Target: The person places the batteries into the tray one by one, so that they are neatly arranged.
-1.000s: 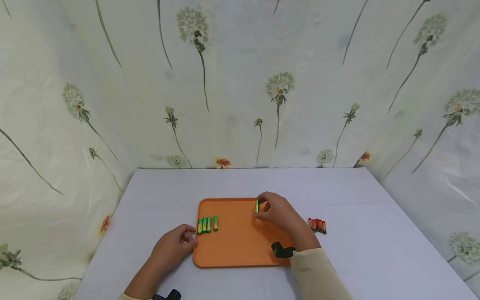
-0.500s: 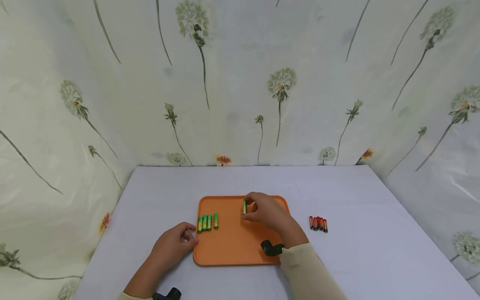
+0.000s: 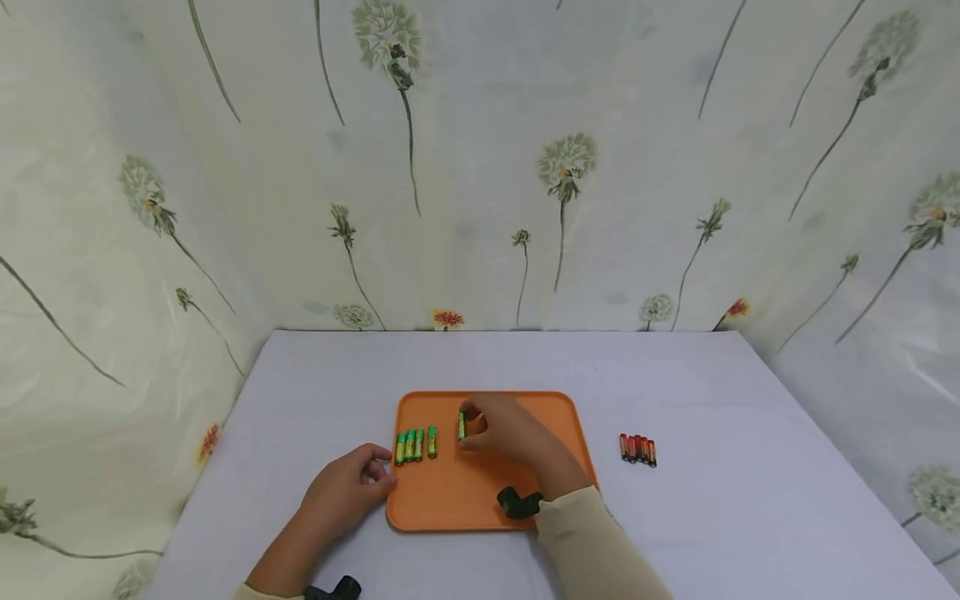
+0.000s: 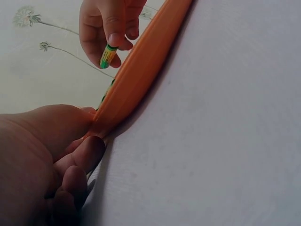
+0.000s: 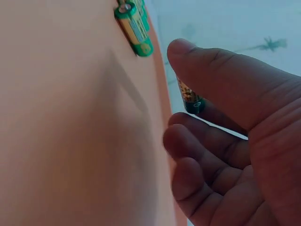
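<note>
My right hand (image 3: 506, 429) pinches a green-and-gold battery (image 3: 462, 427) by its two ends between thumb and fingers, above an orange tray (image 3: 442, 504). In the left wrist view this battery (image 4: 108, 55) hangs over the tray, its green end lower. Just left of it, three green batteries (image 3: 409, 446) lie side by side at the tray's left edge, with a single green battery (image 3: 432, 442) slightly apart. My left hand (image 3: 345, 490) holds the tray's left rim (image 4: 127, 87) between thumb and fingers.
Several red batteries (image 3: 637, 450) lie in a row on the white tablecloth (image 3: 712, 500), right of the tray. A flower-patterned curtain (image 3: 465, 167) rises behind the table and along both sides.
My right hand has carried the green battery leftward across the tray, closer to the ones lying there. The left hand has stayed at the rim.
</note>
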A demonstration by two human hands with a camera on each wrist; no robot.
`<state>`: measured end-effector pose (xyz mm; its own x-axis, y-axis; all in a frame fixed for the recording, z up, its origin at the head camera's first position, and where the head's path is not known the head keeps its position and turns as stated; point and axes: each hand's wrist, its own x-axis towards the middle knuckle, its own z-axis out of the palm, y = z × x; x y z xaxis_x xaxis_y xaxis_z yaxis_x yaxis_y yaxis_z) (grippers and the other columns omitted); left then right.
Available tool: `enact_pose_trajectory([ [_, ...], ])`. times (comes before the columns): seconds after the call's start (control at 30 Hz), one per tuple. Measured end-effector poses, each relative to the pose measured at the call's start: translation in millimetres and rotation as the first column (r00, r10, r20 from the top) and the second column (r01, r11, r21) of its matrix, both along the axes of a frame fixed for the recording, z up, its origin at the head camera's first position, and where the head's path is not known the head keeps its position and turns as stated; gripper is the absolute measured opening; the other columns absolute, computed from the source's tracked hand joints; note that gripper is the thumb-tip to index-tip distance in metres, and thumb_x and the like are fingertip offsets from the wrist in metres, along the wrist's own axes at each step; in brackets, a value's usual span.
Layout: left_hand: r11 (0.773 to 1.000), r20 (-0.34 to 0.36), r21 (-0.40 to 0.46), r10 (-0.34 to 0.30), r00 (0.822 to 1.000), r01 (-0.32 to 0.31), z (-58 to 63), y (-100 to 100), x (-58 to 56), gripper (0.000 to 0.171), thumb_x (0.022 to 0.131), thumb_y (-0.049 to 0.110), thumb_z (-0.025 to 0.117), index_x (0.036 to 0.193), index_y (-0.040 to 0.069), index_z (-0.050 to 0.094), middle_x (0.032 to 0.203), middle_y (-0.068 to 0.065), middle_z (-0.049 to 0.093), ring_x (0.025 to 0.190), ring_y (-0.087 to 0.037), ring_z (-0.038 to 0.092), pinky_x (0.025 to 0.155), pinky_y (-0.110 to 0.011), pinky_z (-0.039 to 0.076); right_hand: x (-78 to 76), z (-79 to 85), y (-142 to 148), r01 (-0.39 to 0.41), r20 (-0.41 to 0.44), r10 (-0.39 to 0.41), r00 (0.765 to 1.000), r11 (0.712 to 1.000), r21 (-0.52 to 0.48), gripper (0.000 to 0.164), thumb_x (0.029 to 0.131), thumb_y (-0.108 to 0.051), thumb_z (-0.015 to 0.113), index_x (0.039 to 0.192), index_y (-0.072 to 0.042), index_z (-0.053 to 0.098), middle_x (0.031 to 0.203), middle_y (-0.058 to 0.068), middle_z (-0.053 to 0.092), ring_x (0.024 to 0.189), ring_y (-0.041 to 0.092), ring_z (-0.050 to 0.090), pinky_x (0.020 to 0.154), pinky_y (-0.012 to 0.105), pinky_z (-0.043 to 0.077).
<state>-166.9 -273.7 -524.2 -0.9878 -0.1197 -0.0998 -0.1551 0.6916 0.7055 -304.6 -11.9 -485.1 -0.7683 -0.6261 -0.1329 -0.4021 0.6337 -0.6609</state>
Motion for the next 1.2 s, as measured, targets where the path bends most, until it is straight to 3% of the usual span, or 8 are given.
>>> enact_pose_trajectory([
  [0.17,1.000,-0.013,-0.005,-0.001,1.000,0.001,-0.2,-1.5,-0.7,0.031,0.091,0.033,0.081,0.117,0.020,0.070,0.083,0.016,0.064,0.070,-0.009,0.053,0.067,-0.029,0.041,4.6,-2.2,-8.9,-0.020,0.021,0.020,1.000,1.000,0.002,0.040,0.089,-0.034,0.086,0.122,-0.023,0.065,0.105,-0.011,0.068,0.101,0.012,0.066,0.091,0.039,0.053],
  [0.37,1.000,0.008,0.003,-0.001,1.000,0.001,-0.7,-0.4,-0.7,0.032,0.091,0.033,0.081,0.118,0.020,0.070,0.082,0.014,0.064,0.070,-0.010,0.053,0.066,-0.030,0.041,7.2,-5.7,-18.7,-0.059,0.000,0.059,0.998,0.998,0.037,0.031,0.090,-0.035,0.085,0.111,-0.026,0.065,0.097,-0.011,0.065,0.091,0.012,0.062,0.085,0.035,0.051],
  [0.73,1.000,0.007,0.010,-0.004,1.000,0.004,-1.1,-1.4,-0.4,0.031,0.091,0.034,0.081,0.117,0.021,0.069,0.083,0.015,0.065,0.070,-0.010,0.054,0.067,-0.030,0.042,10.3,-8.6,-38.8,-0.086,-0.126,0.105,0.986,0.985,0.152,0.042,0.085,-0.037,0.089,0.116,-0.019,0.068,0.102,-0.011,0.062,0.091,0.010,0.056,0.085,0.030,0.050],
  [1.2,1.000,0.006,0.009,-0.014,1.000,0.014,-0.4,-1.5,0.4,0.031,0.092,0.033,0.080,0.118,0.021,0.069,0.083,0.015,0.064,0.070,-0.010,0.054,0.066,-0.030,0.042,14.5,-10.4,-50.6,-0.081,-0.198,0.130,0.972,0.968,0.239,0.043,0.085,-0.043,0.088,0.115,-0.020,0.068,0.104,-0.010,0.062,0.093,0.010,0.054,0.085,0.031,0.050],
])
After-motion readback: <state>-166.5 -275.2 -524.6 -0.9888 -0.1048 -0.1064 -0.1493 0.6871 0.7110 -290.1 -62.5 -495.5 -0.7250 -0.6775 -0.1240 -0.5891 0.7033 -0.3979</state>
